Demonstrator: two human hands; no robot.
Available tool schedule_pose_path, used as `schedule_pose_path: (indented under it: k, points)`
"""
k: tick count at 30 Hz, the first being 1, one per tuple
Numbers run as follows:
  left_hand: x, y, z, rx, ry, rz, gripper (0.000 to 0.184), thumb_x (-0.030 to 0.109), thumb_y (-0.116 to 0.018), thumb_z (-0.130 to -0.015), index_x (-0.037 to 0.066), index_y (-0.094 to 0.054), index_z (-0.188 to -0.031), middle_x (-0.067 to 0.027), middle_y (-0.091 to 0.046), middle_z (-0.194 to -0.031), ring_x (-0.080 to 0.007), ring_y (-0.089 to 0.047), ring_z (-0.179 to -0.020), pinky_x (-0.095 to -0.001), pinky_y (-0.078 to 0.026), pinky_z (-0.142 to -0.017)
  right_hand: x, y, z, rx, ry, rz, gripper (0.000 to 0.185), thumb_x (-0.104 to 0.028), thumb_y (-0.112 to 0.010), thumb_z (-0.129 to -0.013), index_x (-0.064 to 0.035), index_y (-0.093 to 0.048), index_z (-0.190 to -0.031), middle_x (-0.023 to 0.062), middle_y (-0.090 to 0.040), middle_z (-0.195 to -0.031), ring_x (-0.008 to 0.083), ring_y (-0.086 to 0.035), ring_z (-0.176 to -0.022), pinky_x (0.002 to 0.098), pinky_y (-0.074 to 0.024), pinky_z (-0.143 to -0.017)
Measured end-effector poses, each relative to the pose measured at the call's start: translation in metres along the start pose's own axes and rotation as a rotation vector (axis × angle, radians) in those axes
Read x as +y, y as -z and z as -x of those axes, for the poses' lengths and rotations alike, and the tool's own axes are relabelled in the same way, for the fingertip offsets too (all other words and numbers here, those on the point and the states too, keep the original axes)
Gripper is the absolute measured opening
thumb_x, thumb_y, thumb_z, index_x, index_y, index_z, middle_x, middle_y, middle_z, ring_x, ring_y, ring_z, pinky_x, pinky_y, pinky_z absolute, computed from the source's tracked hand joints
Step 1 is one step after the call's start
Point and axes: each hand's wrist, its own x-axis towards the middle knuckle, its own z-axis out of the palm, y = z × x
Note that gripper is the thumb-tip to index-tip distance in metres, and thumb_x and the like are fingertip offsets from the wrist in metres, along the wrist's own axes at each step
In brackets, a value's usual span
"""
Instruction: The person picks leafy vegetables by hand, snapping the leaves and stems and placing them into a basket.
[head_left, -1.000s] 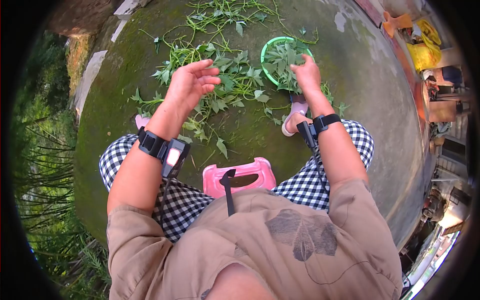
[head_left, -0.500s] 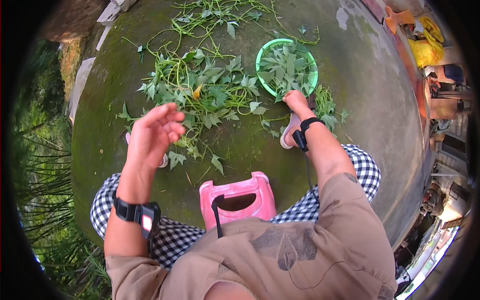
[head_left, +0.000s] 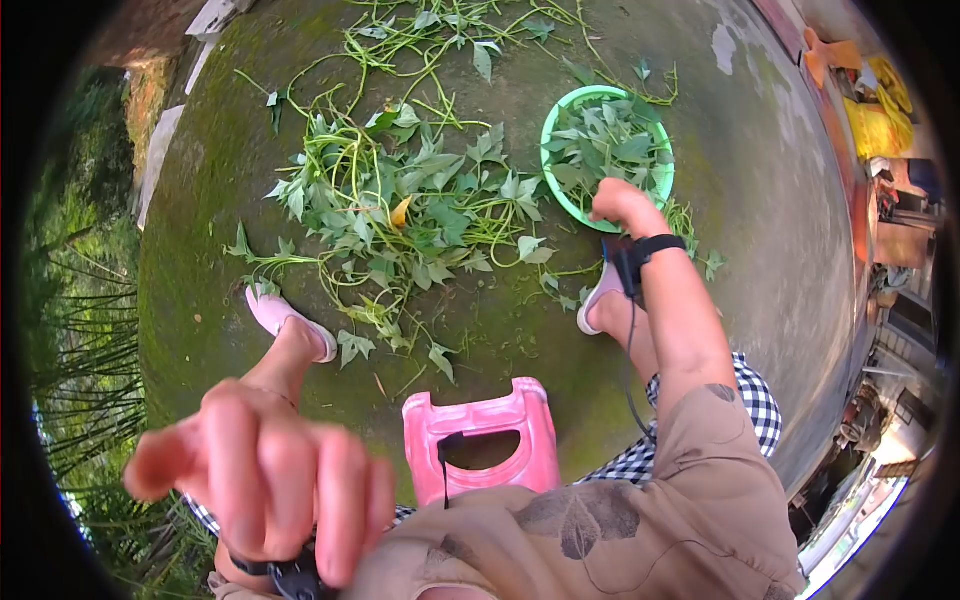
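The right hand's fingers are curled down at the near rim of the green basket, and whether they pinch a leaf or stem I cannot tell, since the back of the hand covers the tips. Just past them, inside the basket, lie the loose green leaves. A thin bunch of stems lies on the ground, just outside the rim on the right.

The main pile of leafy vines lies to the left of the right hand's fingers, its nearer edge a short way from the basket. Its stems tangle in several directions with no single long axis; some trail right, toward the basket, others back toward the pink stool.

The left hand is raised close to the face, its fingers bent and somewhat apart; it is blurred, but seems to hold nothing. From there, the pile is ahead and to the right, well apart from the fingertips. The right hand is the nearer one to both the basket and the vines.
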Motion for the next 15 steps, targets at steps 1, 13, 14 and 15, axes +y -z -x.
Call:
schedule_pose_path:
  k: [1,13,14,15]
  points:
    - [0.011,0.006,-0.006,-0.147,0.077,0.005,0.046,0.040,-0.040,-0.101,-0.002,-0.054,-0.090,-0.0230,-0.057,-0.080,-0.0404,-0.062,-0.083,-0.0532,-0.044,-0.071,-0.011,0.020,0.018,-0.089,-0.025,-0.006,0.038,-0.022,-0.074,-0.072,0.0055,-0.067,-0.097,0.0160,-0.071,-0.088,0.0271,-0.069,-0.080,0.0398,-0.0546,-0.075]
    - [0.022,0.033,-0.001,-0.084,-0.004,0.276,0.040,0.038,-0.055,-0.095,-0.003,-0.054,-0.098,-0.0167,-0.056,-0.085,-0.0340,-0.057,-0.097,-0.0403,-0.049,-0.068,-0.040,0.125,-0.107,0.727,0.187,0.104,0.031,-0.038,-0.058,-0.084,-0.0244,-0.069,-0.110,0.0044,-0.061,-0.121,0.0270,-0.057,-0.115,0.0444,-0.0432,-0.095]
    - [0.030,0.046,-0.004,-0.139,0.053,0.289,0.038,0.036,-0.053,-0.097,-0.002,-0.052,-0.099,-0.0177,-0.055,-0.087,-0.0373,-0.058,-0.104,-0.0431,-0.050,-0.072,-0.045,0.128,-0.118,0.658,0.106,0.161,0.031,-0.040,-0.057,-0.085,-0.0299,-0.068,-0.113,0.0036,-0.056,-0.127,0.0279,-0.051,-0.121,0.0469,-0.0396,-0.098]
    - [0.035,0.058,-0.006,-0.194,0.112,0.302,0.036,0.034,-0.051,-0.098,-0.002,-0.050,-0.100,-0.0188,-0.054,-0.088,-0.0407,-0.058,-0.111,-0.0458,-0.051,-0.075,-0.050,0.130,-0.126,0.659,0.087,0.200,0.032,-0.040,-0.057,-0.085,-0.0302,-0.068,-0.114,0.0035,-0.056,-0.128,0.0288,-0.050,-0.123,0.0484,-0.0386,-0.099]
